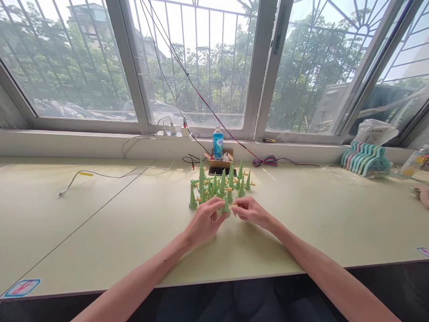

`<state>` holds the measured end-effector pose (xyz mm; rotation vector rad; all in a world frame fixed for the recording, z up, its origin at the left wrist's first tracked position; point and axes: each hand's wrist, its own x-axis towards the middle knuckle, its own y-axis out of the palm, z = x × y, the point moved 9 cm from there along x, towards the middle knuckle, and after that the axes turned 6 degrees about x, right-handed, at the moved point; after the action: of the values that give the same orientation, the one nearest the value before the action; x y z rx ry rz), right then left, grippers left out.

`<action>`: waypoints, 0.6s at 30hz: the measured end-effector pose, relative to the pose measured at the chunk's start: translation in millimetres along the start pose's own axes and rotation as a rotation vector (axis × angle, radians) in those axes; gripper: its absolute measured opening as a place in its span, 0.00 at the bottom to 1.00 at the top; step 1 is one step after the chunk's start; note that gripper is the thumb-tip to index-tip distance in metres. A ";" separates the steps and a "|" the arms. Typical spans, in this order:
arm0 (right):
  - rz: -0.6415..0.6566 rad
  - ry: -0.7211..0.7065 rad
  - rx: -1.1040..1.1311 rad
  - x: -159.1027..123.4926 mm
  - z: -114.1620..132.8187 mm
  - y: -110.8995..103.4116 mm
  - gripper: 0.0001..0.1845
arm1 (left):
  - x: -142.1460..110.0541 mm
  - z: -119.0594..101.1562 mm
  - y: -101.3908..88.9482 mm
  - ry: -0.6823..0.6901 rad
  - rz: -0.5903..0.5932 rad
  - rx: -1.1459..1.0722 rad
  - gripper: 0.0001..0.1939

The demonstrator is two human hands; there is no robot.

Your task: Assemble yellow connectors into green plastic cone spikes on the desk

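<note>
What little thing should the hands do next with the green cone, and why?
Perhaps the right hand should push the small yellow piece toward the green cone. The left hand holds that cone, and the right hand pinches the piece close beside it. A standing cone behind has a yellow peg sticking out sideways. I can't tell whether the piece already touches.

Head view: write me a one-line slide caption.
Left hand holds a green plastic cone, right hand close beside it, before a cluster of similar cones on a pale yellow-green tabletop.
</note>
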<state>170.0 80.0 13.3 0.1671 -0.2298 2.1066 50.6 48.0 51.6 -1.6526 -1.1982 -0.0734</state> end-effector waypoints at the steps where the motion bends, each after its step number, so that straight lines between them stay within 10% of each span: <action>1: 0.000 0.005 0.005 0.0 -0.3 0.2 0.20 | -0.6 -0.5 -0.2 0.015 -0.003 0.008 0.04; 18: -0.117 -0.068 0.109 2.9 11.1 -6.0 0.21 | -0.5 12.2 -12.2 -0.142 -0.142 0.032 0.15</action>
<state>173.9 82.9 25.3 0.3098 -0.1417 1.9997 35.7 56.3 54.2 -1.5643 -1.4167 -0.0257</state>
